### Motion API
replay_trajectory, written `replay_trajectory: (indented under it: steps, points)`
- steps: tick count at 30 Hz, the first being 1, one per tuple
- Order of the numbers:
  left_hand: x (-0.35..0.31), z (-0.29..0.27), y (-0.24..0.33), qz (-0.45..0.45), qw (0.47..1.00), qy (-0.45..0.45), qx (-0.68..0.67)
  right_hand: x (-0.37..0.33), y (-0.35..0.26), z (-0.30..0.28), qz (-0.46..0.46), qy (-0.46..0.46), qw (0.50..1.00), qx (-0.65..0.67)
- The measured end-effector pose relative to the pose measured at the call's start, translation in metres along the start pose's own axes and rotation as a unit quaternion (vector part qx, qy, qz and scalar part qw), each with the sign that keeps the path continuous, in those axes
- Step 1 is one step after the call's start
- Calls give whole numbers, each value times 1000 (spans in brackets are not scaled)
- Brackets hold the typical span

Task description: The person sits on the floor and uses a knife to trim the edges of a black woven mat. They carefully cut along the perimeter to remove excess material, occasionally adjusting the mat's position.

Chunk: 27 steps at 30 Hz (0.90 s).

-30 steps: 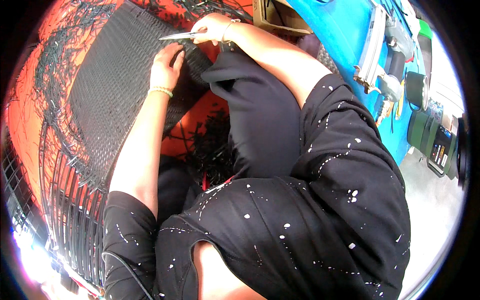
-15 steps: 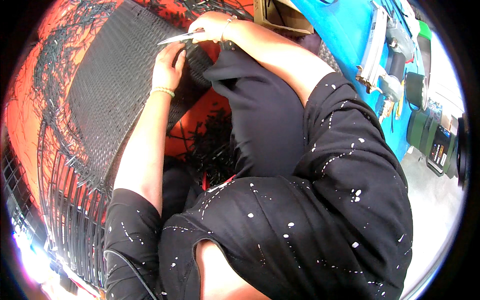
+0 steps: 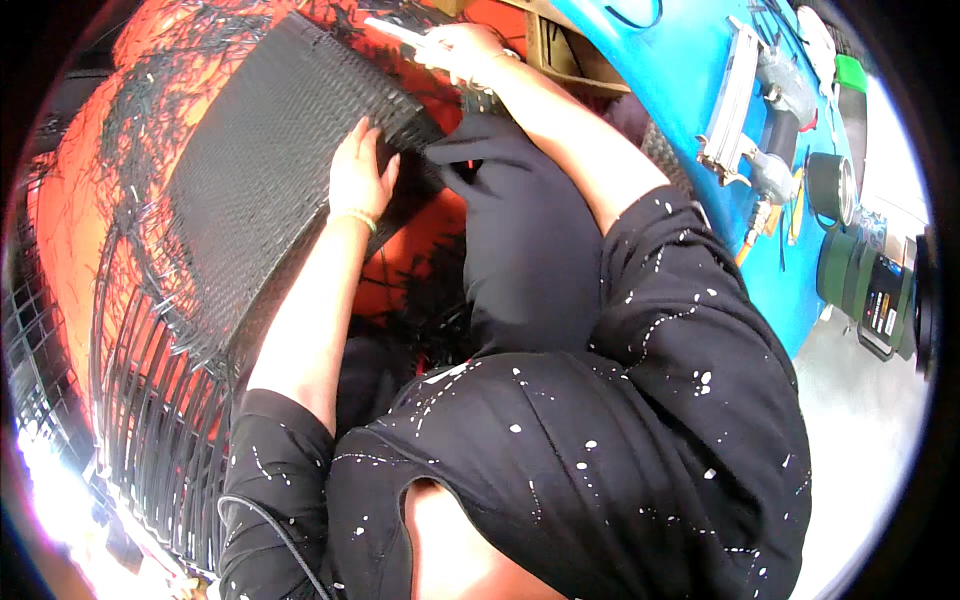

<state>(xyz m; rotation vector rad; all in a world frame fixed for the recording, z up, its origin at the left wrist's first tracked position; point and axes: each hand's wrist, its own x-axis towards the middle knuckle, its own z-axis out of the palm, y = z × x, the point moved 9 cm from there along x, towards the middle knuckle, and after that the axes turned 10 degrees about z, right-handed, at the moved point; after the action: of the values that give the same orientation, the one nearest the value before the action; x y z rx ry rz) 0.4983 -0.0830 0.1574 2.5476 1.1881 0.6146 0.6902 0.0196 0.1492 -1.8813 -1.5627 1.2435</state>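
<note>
A black woven panel [image 3: 270, 150] of flat plastic strips stands tilted in front of me, left of my knee. My left hand [image 3: 360, 172] rests on its right part, fingers stretched and thumb apart. Beyond the panel's far right corner, my right hand [image 3: 462, 52] is closed round a slim silver-bladed cutting tool [image 3: 392, 30]. Its blade points to the far left, apart from the panel. I cannot tell whether it is a knife or closed scissors, as my fingers cover its handle.
Black strip scraps [image 3: 140, 215] litter the orange surface [image 3: 70, 240] around the panel. A curved row of black strips [image 3: 165, 440] stands at left. At right, a blue table [image 3: 690, 60] bears a nail gun [image 3: 735, 105]. Nearby are a dark green cylindrical device [image 3: 865, 285] and a cardboard box [image 3: 545, 45].
My right hand has lifted the blade away from the panel's edge, toward the far side. My left hand has shifted slightly right and nearer me, and its fingers have spread.
</note>
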Motion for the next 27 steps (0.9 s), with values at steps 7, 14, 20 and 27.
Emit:
replay_trajectory:
  steps: [7, 14, 20, 27]
  points:
    - [-16, -19, -1, -104, 984, -65, 127, -137, -110, -33, -8, -30, 972, 235]
    - [7, -7, -9, -120, 964, -115, 208, -300, -202, 38, 51, -232, 857, 458]
    - [12, -11, -28, -179, 983, -21, -33, -267, -150, 107, 119, -213, 874, 421]
    - [-35, -84, -85, -231, 939, -230, -107, -254, -158, 99, 127, -212, 849, 468]
